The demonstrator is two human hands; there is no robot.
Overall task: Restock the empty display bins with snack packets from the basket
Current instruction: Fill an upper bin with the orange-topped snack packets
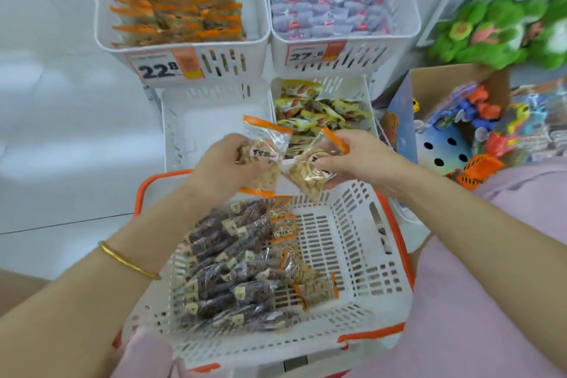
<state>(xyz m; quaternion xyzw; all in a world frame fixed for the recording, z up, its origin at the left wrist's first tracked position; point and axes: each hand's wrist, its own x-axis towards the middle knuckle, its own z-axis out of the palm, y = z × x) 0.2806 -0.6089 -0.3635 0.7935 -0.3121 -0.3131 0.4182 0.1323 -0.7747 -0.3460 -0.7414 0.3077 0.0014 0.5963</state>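
A white basket [362,255] with orange handles sits on my lap, holding several dark snack packets [227,273] and a few orange-edged ones [288,264]. Above its far rim my left hand [224,172] grips an orange-edged packet of pale snacks [265,159]. My right hand [352,159] pinches a second such packet [310,172]. Just beyond my hands stands an empty white display bin [211,120] on the lower left of the rack.
The lower right bin [356,89] holds yellow packets. The upper bins hold orange-edged packets [181,6] and grey-red packets [334,0], with price tags 22.8 and 27.6. A cardboard box of toys [460,120] stands at right. White floor lies at left.
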